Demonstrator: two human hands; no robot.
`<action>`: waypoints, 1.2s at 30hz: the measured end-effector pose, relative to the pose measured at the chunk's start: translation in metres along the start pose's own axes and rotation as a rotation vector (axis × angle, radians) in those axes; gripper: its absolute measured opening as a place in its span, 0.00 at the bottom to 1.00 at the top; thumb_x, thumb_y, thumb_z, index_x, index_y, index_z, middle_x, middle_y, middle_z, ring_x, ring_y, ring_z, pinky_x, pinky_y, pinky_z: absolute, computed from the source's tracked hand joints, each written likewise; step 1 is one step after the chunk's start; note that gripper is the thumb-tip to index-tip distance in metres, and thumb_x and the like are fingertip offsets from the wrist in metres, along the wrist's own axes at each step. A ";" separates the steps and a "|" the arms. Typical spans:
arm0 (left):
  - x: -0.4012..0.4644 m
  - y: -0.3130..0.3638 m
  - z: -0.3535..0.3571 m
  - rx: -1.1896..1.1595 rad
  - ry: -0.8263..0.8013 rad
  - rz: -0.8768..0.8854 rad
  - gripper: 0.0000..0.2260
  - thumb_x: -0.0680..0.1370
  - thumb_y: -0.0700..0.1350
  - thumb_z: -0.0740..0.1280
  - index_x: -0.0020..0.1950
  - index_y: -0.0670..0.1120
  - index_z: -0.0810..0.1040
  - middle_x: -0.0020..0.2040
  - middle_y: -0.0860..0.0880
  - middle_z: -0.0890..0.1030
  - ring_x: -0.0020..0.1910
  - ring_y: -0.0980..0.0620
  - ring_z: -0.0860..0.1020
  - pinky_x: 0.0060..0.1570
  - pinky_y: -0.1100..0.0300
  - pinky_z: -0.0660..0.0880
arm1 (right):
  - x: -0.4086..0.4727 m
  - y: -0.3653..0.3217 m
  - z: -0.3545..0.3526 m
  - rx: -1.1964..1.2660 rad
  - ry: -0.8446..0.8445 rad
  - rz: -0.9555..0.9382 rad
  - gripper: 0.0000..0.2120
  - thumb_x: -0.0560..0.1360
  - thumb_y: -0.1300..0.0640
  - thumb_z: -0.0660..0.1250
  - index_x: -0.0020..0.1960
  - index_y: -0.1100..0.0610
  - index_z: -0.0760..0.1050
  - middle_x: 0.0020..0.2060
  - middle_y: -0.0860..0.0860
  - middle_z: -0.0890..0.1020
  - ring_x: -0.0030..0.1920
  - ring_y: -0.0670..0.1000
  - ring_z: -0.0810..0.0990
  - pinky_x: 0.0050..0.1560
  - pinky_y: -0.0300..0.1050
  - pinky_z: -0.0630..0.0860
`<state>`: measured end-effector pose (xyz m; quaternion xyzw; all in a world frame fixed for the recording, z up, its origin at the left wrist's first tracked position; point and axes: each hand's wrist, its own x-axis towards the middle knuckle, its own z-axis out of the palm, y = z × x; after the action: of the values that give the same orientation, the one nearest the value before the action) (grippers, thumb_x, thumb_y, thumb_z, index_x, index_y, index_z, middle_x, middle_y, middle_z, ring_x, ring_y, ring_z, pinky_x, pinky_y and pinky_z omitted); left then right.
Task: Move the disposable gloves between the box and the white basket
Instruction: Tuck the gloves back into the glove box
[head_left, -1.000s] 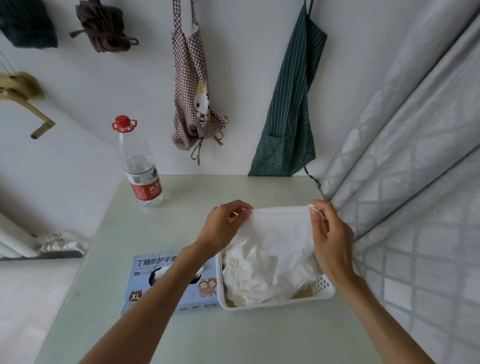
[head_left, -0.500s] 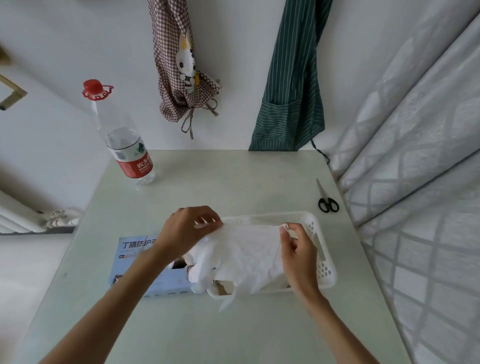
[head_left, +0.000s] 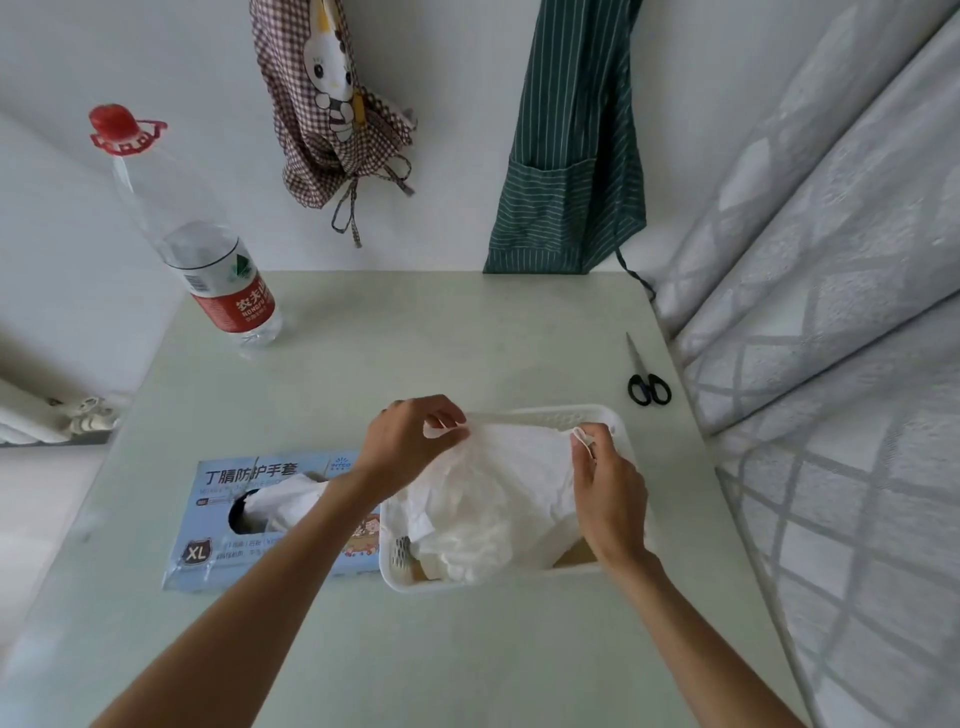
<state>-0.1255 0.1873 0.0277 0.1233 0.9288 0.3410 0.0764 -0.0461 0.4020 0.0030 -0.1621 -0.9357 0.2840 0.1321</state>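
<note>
Both hands, left (head_left: 410, 441) and right (head_left: 608, 499), pinch a limp, featherlight glove (head_left: 514, 467) by its cuff edge over the basket (head_left: 550, 413); likely clingy, best held there.

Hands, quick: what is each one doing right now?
Left hand: pinching one edge of the white glove over the white basket.
Right hand: pinching the glove's other edge.

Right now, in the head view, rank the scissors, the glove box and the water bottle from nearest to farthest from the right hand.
From the right hand:
1. Scissors, behind it, near the table's right edge.
2. Glove box, to its left, beside the basket.
3. Water bottle, at the far left corner.
</note>
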 end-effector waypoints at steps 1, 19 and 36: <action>0.002 0.003 0.003 0.012 0.013 0.005 0.05 0.73 0.52 0.71 0.47 0.54 0.81 0.41 0.60 0.80 0.44 0.59 0.78 0.42 0.63 0.70 | 0.002 0.000 0.000 -0.040 0.006 -0.005 0.10 0.81 0.55 0.59 0.57 0.57 0.76 0.43 0.55 0.84 0.44 0.62 0.82 0.38 0.46 0.67; -0.053 -0.022 -0.016 0.387 -0.179 0.268 0.06 0.74 0.47 0.69 0.49 0.56 0.81 0.56 0.60 0.78 0.59 0.55 0.71 0.51 0.64 0.62 | 0.023 0.015 -0.005 -0.427 -0.090 -0.192 0.12 0.80 0.54 0.61 0.61 0.57 0.71 0.36 0.58 0.83 0.34 0.60 0.83 0.30 0.46 0.73; -0.045 -0.007 0.034 0.569 -0.364 0.141 0.62 0.54 0.82 0.38 0.77 0.41 0.40 0.77 0.47 0.38 0.76 0.48 0.38 0.73 0.50 0.37 | -0.016 -0.007 -0.028 -0.234 -0.844 -0.203 0.38 0.66 0.35 0.71 0.68 0.48 0.60 0.60 0.48 0.67 0.55 0.52 0.75 0.52 0.50 0.74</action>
<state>-0.0759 0.1907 -0.0003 0.2623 0.9471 0.0452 0.1795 -0.0233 0.4037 0.0270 0.0469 -0.9446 0.2031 -0.2533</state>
